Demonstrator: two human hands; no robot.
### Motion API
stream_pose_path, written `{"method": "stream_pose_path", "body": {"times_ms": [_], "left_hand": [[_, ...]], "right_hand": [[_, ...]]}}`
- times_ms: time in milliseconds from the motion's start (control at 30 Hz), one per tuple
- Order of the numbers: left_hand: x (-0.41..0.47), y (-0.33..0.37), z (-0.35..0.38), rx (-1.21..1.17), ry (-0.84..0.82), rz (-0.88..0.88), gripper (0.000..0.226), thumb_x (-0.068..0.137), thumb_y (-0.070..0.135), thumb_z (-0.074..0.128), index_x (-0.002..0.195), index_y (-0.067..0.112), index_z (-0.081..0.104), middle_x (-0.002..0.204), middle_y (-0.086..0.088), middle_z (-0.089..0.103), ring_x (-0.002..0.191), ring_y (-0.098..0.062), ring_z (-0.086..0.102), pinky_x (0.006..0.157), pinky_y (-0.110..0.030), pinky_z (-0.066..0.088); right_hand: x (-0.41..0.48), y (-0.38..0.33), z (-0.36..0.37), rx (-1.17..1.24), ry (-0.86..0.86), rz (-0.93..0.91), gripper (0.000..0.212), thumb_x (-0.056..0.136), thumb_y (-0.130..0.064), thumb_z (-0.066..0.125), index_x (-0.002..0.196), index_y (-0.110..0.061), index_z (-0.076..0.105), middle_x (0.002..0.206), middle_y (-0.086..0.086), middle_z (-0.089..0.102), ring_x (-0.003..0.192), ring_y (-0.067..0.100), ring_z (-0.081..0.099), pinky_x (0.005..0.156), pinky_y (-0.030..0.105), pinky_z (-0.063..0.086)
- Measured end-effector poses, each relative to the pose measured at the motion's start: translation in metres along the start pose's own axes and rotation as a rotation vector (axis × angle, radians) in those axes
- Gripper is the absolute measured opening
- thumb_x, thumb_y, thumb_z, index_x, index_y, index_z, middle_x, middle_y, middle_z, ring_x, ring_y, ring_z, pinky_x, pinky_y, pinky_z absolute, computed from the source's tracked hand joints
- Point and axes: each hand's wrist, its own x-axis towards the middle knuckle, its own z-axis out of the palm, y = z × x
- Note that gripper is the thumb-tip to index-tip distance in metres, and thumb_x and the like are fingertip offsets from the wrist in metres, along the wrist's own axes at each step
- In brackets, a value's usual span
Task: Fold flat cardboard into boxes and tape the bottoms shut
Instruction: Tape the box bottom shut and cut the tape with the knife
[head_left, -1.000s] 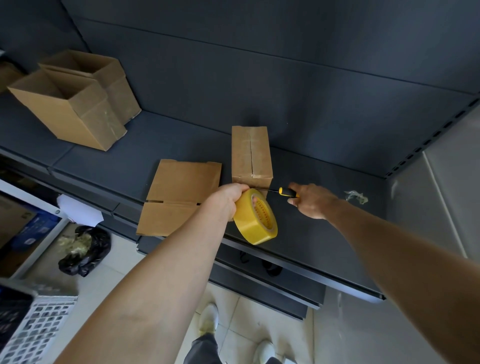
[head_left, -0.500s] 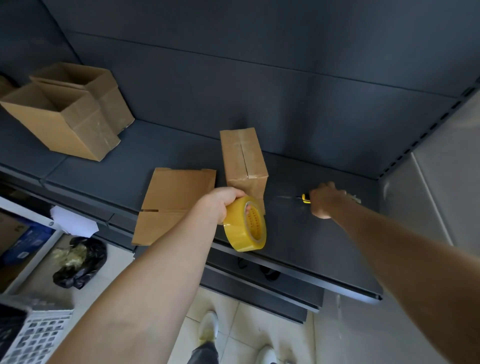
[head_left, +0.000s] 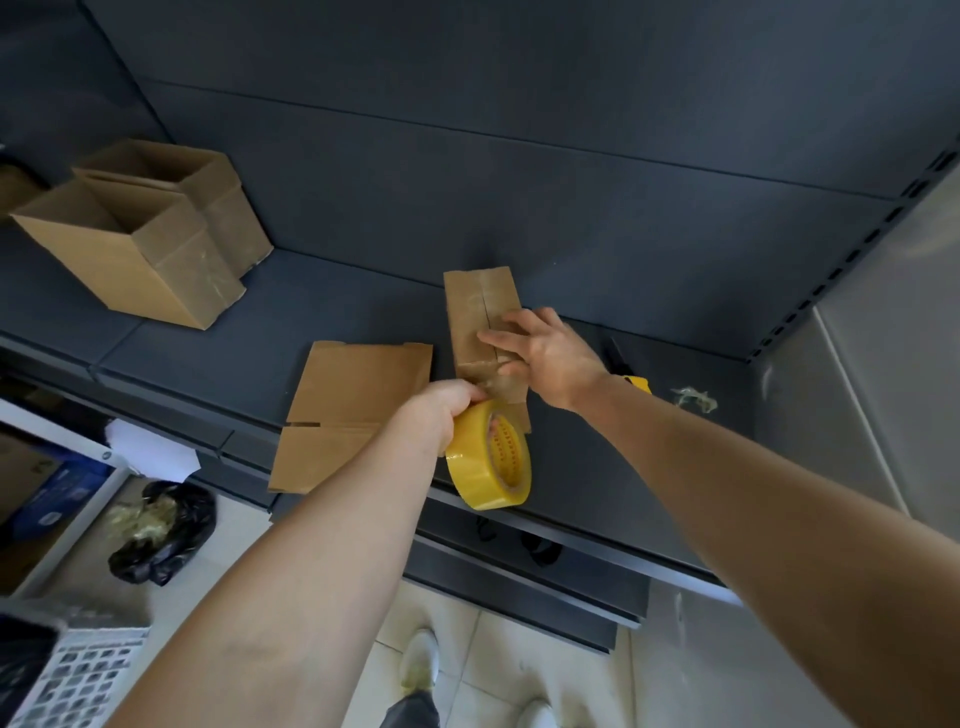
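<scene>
A small cardboard box (head_left: 475, 306) stands bottom-up on the dark shelf (head_left: 597, 467), clear tape along its centre seam. My right hand (head_left: 545, 353) lies on the box's near end, fingers spread and pressing the tape down. My left hand (head_left: 447, 405) grips a yellow tape roll (head_left: 491, 457) just in front of the box. A flat folded cardboard sheet (head_left: 353, 410) lies to the left of the box. A yellow-handled knife (head_left: 631, 371) rests on the shelf behind my right wrist.
Two open folded boxes (head_left: 135, 244) stand at the shelf's far left. A crumpled scrap of tape (head_left: 693, 399) lies at the right, near a pale wall. Below left are a black bag (head_left: 161, 535), a white basket (head_left: 78, 675) and my shoes on the tiled floor.
My right hand let go of the knife on the shelf at the right and moved left onto the box. The left hand still holds the tape roll at the box's near end.
</scene>
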Motion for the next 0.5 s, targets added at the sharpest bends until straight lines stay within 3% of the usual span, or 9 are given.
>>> {"method": "stream_pose_path", "body": {"times_ms": [67, 133, 267, 367, 433, 467, 500], "left_hand": [[0.0, -0.003, -0.003, 0.01, -0.006, -0.022, 0.018, 0.087, 0.018, 0.066, 0.078, 0.002, 0.065, 0.057, -0.012, 0.068, 0.053, -0.023, 0.066, 0.073, -0.037, 0.058], [0.0, -0.008, -0.006, 0.001, -0.016, -0.058, 0.019, 0.088, 0.017, 0.064, 0.078, 0.001, 0.065, 0.055, -0.013, 0.067, 0.051, -0.023, 0.065, 0.07, -0.036, 0.058], [-0.007, -0.011, -0.008, -0.026, -0.062, -0.089, 0.016, 0.088, 0.016, 0.065, 0.087, 0.001, 0.065, 0.077, -0.015, 0.069, 0.072, -0.026, 0.067, 0.084, -0.041, 0.055], [-0.016, -0.011, -0.002, -0.064, -0.102, -0.08, 0.015, 0.09, 0.017, 0.064, 0.092, 0.002, 0.064, 0.083, -0.014, 0.068, 0.072, -0.026, 0.066, 0.069, -0.041, 0.056], [-0.021, -0.012, 0.006, -0.068, -0.115, -0.053, 0.017, 0.09, 0.016, 0.064, 0.101, 0.002, 0.064, 0.089, -0.014, 0.069, 0.075, -0.026, 0.067, 0.065, -0.041, 0.055], [-0.023, -0.013, 0.011, -0.067, -0.124, -0.039, 0.018, 0.091, 0.015, 0.063, 0.104, 0.002, 0.063, 0.089, -0.014, 0.069, 0.075, -0.026, 0.067, 0.065, -0.041, 0.055], [-0.026, -0.013, 0.016, -0.067, -0.138, -0.025, 0.016, 0.091, 0.013, 0.062, 0.103, 0.002, 0.063, 0.083, -0.014, 0.07, 0.071, -0.025, 0.068, 0.063, -0.039, 0.055]], "right_hand": [[0.001, 0.003, 0.005, 0.02, -0.005, 0.045, 0.048, 0.1, -0.029, 0.044, 0.146, -0.036, 0.032, 0.149, -0.003, 0.028, 0.128, 0.023, 0.03, 0.109, 0.035, 0.032], [-0.001, 0.004, 0.01, 0.047, 0.016, 0.056, 0.051, 0.1, -0.021, 0.047, 0.146, -0.036, 0.033, 0.15, -0.005, 0.027, 0.127, 0.024, 0.033, 0.107, 0.033, 0.035], [0.002, -0.001, 0.009, 0.128, 0.02, 0.071, 0.05, 0.099, -0.025, 0.048, 0.146, -0.034, 0.034, 0.151, -0.004, 0.026, 0.13, 0.025, 0.032, 0.11, 0.034, 0.031], [-0.009, -0.005, 0.006, 0.209, 0.118, 0.087, 0.052, 0.095, -0.037, 0.052, 0.144, -0.029, 0.037, 0.147, 0.001, 0.03, 0.13, 0.025, 0.033, 0.109, 0.043, 0.031], [-0.023, -0.005, 0.003, 0.281, 0.313, 0.153, 0.035, 0.095, -0.038, 0.053, 0.121, -0.014, 0.055, 0.121, 0.007, 0.051, 0.107, 0.025, 0.049, 0.09, 0.039, 0.044], [-0.03, -0.003, 0.002, 0.3, 0.336, 0.232, 0.031, 0.096, -0.041, 0.05, 0.099, -0.011, 0.058, 0.098, 0.006, 0.057, 0.089, 0.024, 0.055, 0.075, 0.036, 0.045], [-0.036, 0.0, 0.0, 0.296, 0.273, 0.337, 0.04, 0.097, -0.046, 0.045, 0.079, -0.01, 0.055, 0.076, 0.004, 0.057, 0.073, 0.024, 0.056, 0.064, 0.033, 0.044]]}}
